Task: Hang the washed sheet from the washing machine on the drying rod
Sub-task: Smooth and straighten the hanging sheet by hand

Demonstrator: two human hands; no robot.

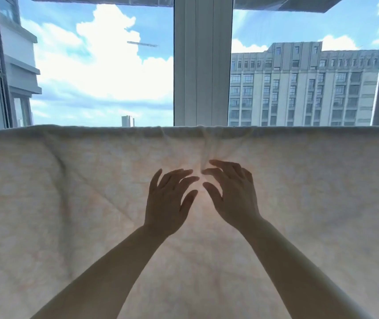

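From my feed the sheet [68, 203] takes up the whole lower half of the view, a pale, faintly mottled cloth stretched from the left edge to the right and lit from behind. Its top fold runs in a nearly straight line across the middle of the picture; I take it to be draped over the drying rod, though the rod itself is hidden under the cloth. A bunch of creases gathers just under the fold near the centre, and a long diagonal crease falls away on the left.

Above the fold I see the window [202, 65] with its broad white centre post, blue sky and bright cloud in the left pane, and a tall grey building [303, 88] in the right pane.

Both bare forearms reach up from the bottom of the view. The left hand [167, 203] and the right hand [234, 196] sit close together in front of the sheet, just below the creases, backs toward me. The fingers of both are spread and released, gripping nothing; whether the fingertips touch the cloth I cannot tell.
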